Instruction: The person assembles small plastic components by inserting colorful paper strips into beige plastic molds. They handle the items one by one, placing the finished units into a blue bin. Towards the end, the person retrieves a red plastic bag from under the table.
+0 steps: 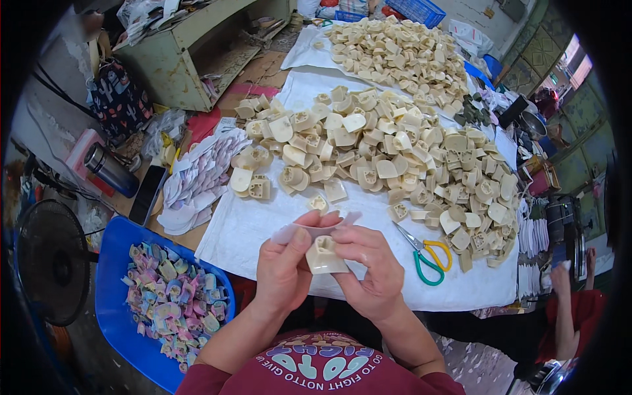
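Above the near edge of the white-covered table, my two hands are close together. My left hand is closed, its thumb and fingers pinching a thin, curved, pale pinkish cover piece. In my right hand, thumb and fingers grip a cream plastic shoe heel with a hollow in its top. The cover piece lies just beyond the heel, and its right end reaches the right fingertips. Whether the two parts touch is hard to make out. A single loose heel rests just past my fingers.
Many cream heels spread over the white cloth. Scissors with green and yellow handles lie right. Stacked pale pieces, a phone and a flask are left. A blue tub contains multicoloured heels. Another person's arm shows right.
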### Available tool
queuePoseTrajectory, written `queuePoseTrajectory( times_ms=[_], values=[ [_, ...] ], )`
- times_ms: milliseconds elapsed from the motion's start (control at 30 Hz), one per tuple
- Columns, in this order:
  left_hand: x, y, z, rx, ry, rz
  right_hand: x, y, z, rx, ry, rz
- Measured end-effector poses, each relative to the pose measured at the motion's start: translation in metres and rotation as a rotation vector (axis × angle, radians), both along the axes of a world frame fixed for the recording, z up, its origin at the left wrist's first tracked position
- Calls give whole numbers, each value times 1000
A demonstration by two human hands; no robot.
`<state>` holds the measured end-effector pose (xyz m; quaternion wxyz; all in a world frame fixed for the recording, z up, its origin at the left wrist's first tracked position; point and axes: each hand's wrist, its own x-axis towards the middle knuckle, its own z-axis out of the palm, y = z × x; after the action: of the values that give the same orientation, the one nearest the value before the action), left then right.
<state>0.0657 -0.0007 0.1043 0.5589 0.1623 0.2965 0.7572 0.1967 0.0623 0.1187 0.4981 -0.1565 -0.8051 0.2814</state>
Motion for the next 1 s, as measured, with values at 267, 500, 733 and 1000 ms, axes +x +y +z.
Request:
queuePoseTrajectory(
  times_ms=[267, 500, 733, 1000],
  values=[
    [-5, -11, 2, 113, 55, -91, 2, -1, 7, 12, -30, 11],
    [-4, -12, 7, 77, 26, -69, -1, 0, 8, 49, -45, -3],
    [-7, -10, 12, -64, 396, 15, 3, 8, 11, 224, -178, -127],
    [-21, -8, 8, -188, 336, -137, 7, 11, 20, 268, -407, -156]
  ],
)
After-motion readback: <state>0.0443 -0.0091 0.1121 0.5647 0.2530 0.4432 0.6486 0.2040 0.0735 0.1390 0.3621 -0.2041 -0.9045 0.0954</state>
